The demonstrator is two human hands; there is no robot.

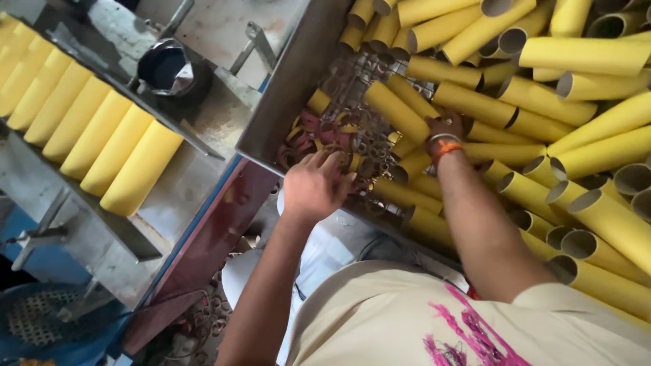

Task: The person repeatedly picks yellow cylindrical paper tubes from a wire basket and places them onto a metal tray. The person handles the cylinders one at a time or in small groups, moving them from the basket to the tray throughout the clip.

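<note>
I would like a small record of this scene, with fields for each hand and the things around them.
left hand: left hand reaches into small rings at the metal bin's edge
right hand: right hand rests on the yellow tubes, fingers hidden
bin contents: loose pile of yellow tubes, rings beneath
left side: row of yellow tubes lying side by side on a rack
other: dark cup on the bench

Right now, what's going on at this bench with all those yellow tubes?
A person leans over a metal bin heaped with yellow cardboard tubes. The left hand rests on a pile of small rings in the bin's corner, while the right hand reaches among the tubes further in. To the left, a row of yellow tubes lies side by side on a metal rack.
</note>
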